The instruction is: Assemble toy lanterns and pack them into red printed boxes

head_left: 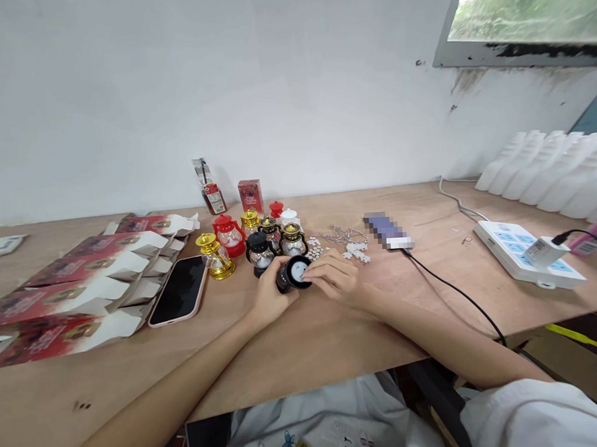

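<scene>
My left hand (273, 293) is wrapped round a small black lantern (283, 278), tilted so that its round underside faces me. A white disc (299, 270) with small dark marks sits inside the black rim. My right hand (337, 275) has its fingertips pinched together at the disc's right edge; what they hold, if anything, is too small to make out. Just beyond my hands stand several small lanterns: a black one (260, 252), a gold one (215, 256), a red one (228, 235), a white one (289, 217) and black-and-gold ones (293, 240).
Small white round pieces (314, 251), white tabs (356, 252) and metal chains (346, 234) lie behind my right hand. Flattened red boxes (81, 281) and a phone (178, 291) are left. A cabled phone (386, 231), a power strip (527, 251) and white bottles (546, 170) are right.
</scene>
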The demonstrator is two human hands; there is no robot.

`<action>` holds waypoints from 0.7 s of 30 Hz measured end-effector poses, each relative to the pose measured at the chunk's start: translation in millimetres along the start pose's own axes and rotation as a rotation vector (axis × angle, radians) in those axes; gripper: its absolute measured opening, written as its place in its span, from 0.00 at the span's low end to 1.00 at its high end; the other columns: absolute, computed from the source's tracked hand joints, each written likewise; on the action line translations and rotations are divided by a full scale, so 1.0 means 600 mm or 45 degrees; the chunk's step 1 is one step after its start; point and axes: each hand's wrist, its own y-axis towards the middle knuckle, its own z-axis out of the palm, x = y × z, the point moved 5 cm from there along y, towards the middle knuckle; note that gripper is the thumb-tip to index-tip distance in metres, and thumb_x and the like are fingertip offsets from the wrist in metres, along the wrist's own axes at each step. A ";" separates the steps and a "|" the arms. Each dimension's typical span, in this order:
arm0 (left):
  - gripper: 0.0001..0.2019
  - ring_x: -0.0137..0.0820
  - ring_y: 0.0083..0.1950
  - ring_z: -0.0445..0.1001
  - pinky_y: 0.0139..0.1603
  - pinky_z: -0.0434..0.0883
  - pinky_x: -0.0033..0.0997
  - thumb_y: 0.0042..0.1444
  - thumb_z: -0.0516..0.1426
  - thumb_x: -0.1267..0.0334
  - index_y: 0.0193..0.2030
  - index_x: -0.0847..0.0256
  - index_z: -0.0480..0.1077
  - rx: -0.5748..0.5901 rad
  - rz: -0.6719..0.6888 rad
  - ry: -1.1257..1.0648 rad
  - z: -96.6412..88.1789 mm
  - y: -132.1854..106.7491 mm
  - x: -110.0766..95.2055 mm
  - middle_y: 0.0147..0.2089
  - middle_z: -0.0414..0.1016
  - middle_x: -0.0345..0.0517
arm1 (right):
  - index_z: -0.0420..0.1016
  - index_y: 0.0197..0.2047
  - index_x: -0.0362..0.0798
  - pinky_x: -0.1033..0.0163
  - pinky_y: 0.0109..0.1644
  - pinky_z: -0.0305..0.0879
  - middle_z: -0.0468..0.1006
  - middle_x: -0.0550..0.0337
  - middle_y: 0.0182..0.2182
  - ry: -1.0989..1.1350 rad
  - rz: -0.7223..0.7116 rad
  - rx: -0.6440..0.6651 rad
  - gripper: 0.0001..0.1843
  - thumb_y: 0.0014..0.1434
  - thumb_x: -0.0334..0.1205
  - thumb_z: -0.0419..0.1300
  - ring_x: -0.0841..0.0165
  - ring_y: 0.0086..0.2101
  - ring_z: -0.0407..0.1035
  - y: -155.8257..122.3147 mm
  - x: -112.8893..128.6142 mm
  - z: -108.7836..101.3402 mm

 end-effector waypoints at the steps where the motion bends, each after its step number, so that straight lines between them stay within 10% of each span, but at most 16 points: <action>1: 0.21 0.36 0.42 0.70 0.45 0.67 0.34 0.35 0.55 0.72 0.41 0.61 0.63 0.003 0.000 -0.005 0.000 0.000 0.000 0.40 0.71 0.42 | 0.72 0.37 0.47 0.63 0.37 0.66 0.78 0.59 0.30 -0.006 0.001 -0.012 0.08 0.59 0.27 0.55 0.71 0.33 0.70 0.000 0.000 -0.001; 21: 0.21 0.38 0.45 0.72 0.49 0.68 0.37 0.38 0.57 0.73 0.44 0.61 0.64 0.008 0.048 0.138 -0.001 -0.003 -0.003 0.44 0.72 0.46 | 0.73 0.33 0.46 0.62 0.33 0.63 0.75 0.58 0.27 -0.126 -0.031 0.042 0.09 0.57 0.25 0.55 0.69 0.30 0.64 0.001 0.005 -0.001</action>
